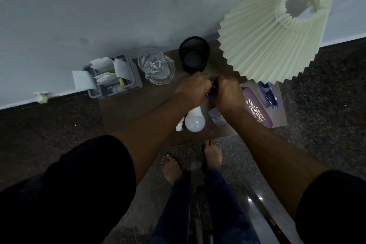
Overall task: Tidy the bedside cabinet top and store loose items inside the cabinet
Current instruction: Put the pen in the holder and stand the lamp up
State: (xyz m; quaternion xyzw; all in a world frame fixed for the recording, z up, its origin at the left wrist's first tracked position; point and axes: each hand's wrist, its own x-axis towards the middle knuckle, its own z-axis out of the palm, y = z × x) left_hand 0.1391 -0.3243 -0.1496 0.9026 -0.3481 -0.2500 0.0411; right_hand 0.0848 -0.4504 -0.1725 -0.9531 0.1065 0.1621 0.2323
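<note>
My left hand (191, 90) and my right hand (227, 93) are curled close together over the middle of the brown cabinet top (126, 113), just in front of a black mesh cup (194, 53). Between them they grip dark pens (210, 94); a blue tip shows under the left hand. A white light bulb (195, 120) lies under my left wrist, with a small white piece (179, 126) beside it. A purple spectacle case (256, 110) and blue glasses (269, 95) lie to the right.
A pleated cream lampshade (277, 33) overhangs the back right corner. A clear glass jug (156, 65) and a grey organiser with papers (112, 77) stand at the back left by the wall. A clear wrapper (216, 118) lies under my right wrist. My bare feet (213, 155) stand before the cabinet.
</note>
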